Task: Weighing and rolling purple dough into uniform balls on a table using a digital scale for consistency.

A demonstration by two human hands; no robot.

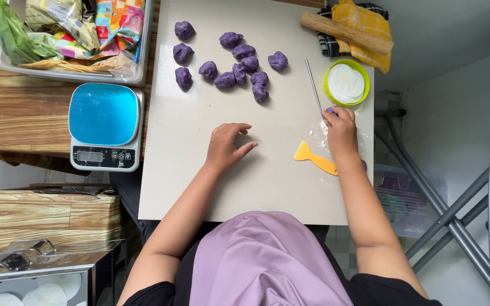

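Right hand [341, 129] closed over purple dough piece [330, 111], mostly hidden, on floured board [279, 170] below green bowl [346, 83]; left hand [227, 144] empty, fingers spread, resting mid-board; purple dough balls [231, 63] clustered above

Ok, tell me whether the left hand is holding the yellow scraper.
No: the left hand rests bare on the work board, while the yellow scraper lies apart, beside the right hand.

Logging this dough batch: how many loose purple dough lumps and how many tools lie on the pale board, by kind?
Purple dough lumps: 12
Yellow fish-shaped plastic scraper: 1
Green-rimmed bowl of white flour: 1
Thin metal rod: 1
Total: 15
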